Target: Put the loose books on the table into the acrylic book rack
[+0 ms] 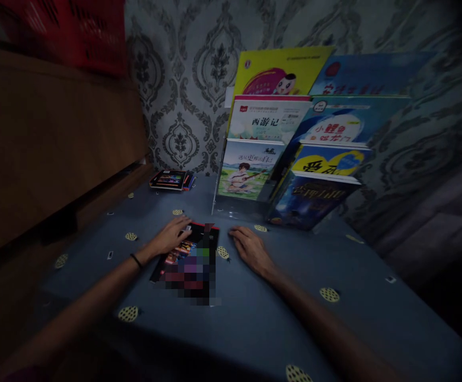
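Observation:
A dark book (199,249) with a colourful cover lies flat on the table, part of it blurred into blocks. My left hand (172,233), with a black band at the wrist, rests on the book's upper left part, its fingers stretched out and lying flat. To the right of the book, apart from it, my right hand (251,249) lies on the tablecloth (270,313) with its fingers extended and holding nothing.
A clear stand (238,208) at the back holds several books in tiers, including a green-covered book (249,170) and a dark blue book (310,199). A small stack of books (169,179) lies at the back left. A wooden cabinet (55,138) carrying a red basket (95,37) borders the left.

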`<action>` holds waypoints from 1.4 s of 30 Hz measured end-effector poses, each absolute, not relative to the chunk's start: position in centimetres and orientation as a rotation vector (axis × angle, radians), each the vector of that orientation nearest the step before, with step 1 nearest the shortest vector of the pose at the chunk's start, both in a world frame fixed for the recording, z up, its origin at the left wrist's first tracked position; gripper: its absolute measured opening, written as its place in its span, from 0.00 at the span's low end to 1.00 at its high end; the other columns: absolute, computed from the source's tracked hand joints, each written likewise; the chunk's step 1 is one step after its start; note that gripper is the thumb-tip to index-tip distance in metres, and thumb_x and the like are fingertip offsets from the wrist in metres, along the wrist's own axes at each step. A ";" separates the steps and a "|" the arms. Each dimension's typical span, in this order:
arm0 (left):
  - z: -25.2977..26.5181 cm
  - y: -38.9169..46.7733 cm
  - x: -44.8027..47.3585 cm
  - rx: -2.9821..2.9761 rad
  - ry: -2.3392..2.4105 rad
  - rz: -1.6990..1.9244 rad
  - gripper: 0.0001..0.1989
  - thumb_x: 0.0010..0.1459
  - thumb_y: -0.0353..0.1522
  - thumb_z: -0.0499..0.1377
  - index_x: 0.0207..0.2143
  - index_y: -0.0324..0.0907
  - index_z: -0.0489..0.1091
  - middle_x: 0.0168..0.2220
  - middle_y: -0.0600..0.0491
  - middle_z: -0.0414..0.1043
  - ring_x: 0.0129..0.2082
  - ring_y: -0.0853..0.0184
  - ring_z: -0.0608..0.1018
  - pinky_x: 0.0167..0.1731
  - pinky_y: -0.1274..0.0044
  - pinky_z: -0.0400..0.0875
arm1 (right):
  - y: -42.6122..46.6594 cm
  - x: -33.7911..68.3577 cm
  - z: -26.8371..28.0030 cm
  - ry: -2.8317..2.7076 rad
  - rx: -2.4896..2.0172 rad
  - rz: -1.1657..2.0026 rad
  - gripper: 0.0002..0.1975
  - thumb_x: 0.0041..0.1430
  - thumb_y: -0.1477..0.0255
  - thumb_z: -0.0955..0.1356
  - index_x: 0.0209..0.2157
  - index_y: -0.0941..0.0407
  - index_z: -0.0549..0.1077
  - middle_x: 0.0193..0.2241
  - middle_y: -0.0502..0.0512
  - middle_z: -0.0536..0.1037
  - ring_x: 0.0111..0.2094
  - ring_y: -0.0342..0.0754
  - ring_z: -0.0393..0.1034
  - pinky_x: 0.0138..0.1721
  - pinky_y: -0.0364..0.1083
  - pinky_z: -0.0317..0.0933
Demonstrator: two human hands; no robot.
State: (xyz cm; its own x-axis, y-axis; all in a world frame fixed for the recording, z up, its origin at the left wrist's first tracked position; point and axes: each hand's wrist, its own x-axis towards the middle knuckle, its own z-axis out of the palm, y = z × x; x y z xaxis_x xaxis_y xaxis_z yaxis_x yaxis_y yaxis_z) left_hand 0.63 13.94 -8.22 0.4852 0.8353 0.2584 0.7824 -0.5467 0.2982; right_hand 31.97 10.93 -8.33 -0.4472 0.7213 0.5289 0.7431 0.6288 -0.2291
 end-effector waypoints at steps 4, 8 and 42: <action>-8.1 12.4 1.3 2.486 1.251 0.831 0.21 0.70 0.35 0.46 0.61 0.40 0.66 0.61 0.46 0.70 0.63 0.61 0.70 0.64 0.65 0.63 | 10.3 31.8 -8.1 -2.234 -1.158 -0.007 0.16 0.66 0.77 0.60 0.48 0.55 0.77 0.48 0.63 0.80 0.49 0.56 0.75 0.51 0.58 0.72; -7.4 13.0 0.1 2.429 1.280 0.961 0.19 0.68 0.26 0.45 0.53 0.38 0.71 0.49 0.44 0.75 0.51 0.61 0.76 0.54 0.67 0.71 | 9.3 31.6 -8.0 -2.222 -1.159 0.044 0.19 0.68 0.75 0.59 0.53 0.52 0.75 0.49 0.61 0.79 0.52 0.55 0.74 0.53 0.58 0.70; -5.9 13.2 0.2 2.870 1.233 0.377 0.29 0.61 0.19 0.49 0.61 0.48 0.67 0.56 0.48 0.70 0.53 0.58 0.71 0.49 0.65 0.69 | 8.0 32.9 -7.7 -2.387 -1.131 0.200 0.21 0.69 0.75 0.60 0.60 0.51 0.70 0.59 0.60 0.74 0.57 0.56 0.69 0.55 0.62 0.68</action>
